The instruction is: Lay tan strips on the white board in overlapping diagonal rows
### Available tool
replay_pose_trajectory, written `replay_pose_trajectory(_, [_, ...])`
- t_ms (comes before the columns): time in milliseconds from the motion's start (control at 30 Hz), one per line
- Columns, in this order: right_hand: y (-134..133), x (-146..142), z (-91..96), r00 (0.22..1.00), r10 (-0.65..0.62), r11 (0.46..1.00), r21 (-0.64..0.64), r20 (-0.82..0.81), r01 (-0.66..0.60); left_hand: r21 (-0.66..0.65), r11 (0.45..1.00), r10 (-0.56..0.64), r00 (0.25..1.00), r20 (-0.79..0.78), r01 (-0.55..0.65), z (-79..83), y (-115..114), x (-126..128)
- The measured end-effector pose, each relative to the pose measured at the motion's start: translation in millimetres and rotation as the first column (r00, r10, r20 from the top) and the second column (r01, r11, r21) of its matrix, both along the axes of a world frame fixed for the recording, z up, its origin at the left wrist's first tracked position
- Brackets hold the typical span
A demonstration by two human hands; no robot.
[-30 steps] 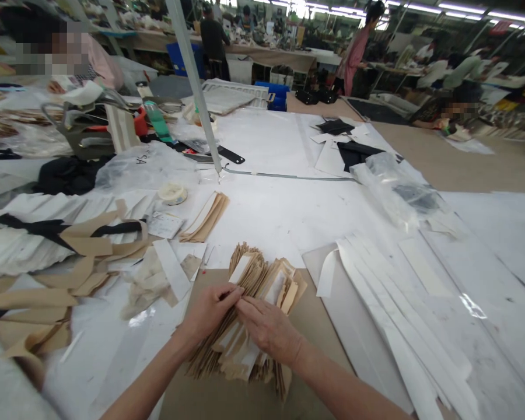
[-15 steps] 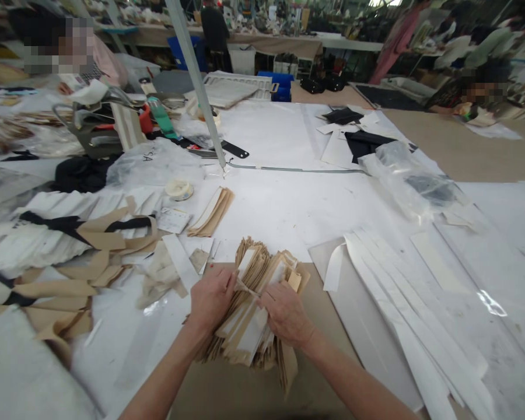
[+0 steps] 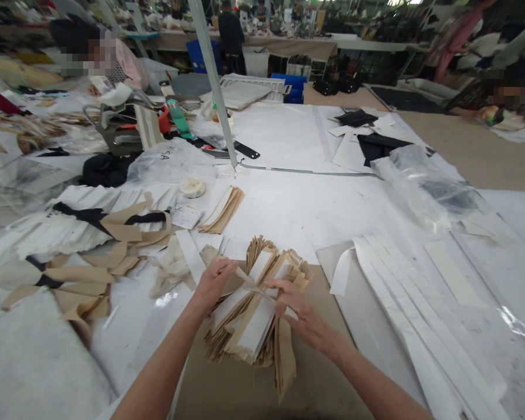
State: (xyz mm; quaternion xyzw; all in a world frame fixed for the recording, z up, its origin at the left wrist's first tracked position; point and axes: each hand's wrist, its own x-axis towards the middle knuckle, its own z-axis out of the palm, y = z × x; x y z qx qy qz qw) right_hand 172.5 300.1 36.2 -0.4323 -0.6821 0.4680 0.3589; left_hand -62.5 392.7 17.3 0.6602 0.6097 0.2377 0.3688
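Observation:
A thick bundle of beige and white fabric strips lies in front of me, its ends fanned out at top and bottom. A thin pale tie strip crosses over the middle of the bundle. My left hand, at the bundle's left side, is closed with one end of this tie pinched between thumb and fingers. On the right, my right hand holds the tie near its fingertips, the index finger stretched out over the bundle. How the tie runs beneath the bundle is hidden.
A smaller stack of beige strips lies beyond, beside a tape roll. Long white strips lie on the right, loose beige pieces on the left. A metal post rises from the table. Co-workers sit further back.
My hands have moved slightly apart, and the tie between them shows longer across the bundle. My right index finger has straightened. The whole view has shifted a little.

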Motion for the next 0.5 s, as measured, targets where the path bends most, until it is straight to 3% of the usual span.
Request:
replay_pose_trajectory(67, [5, -13, 4.9, 0.975, -0.069, 0.965, -0.262, -0.212, 0.011, -0.093, 0.995, 0.058, 0.977, 0.206, -0.039, 7.2, -6, 1])
replay_pose_trajectory(133, [11, -29, 2.6, 0.905, -0.188, 0.893, -0.451, -0.383, -0.005, -0.279, 0.96, 0.164, 0.855, 0.492, -0.023, 15.8, -12, 6])
replay_pose_trajectory(200, [17, -46, -4.1, 0.827, -0.299, 0.855, -0.519, -0.476, 0.01, -0.439, 0.894, 0.261, 0.692, 0.673, 0.089, 23.8, -17, 15])
replay_pose_trajectory(233, [20, -53, -7.4, 0.807, -0.339, 0.852, -0.521, -0.483, 0.046, -0.468, 0.872, 0.266, 0.662, 0.701, 0.145, 26.8, -19, 21])
replay_pose_trajectory(300, [27, -64, -11.6, 0.813, -0.399, 0.84, -0.525, -0.424, 0.138, -0.467, 0.861, 0.211, 0.695, 0.687, 0.2, 29.3, -18, 30])
replay_pose_trajectory(400, [36, -73, -9.7, 0.848, -0.446, 0.807, -0.538, -0.287, 0.243, -0.389, 0.905, 0.103, 0.797, 0.595, 0.173, 25.2, -8, 37])
replay_pose_trajectory(500, [38, -75, -3.4, 0.896, -0.391, 0.843, -0.472, -0.209, 0.258, -0.356, 0.918, 0.068, 0.818, 0.571, 0.172, 17.8, 5, 35])
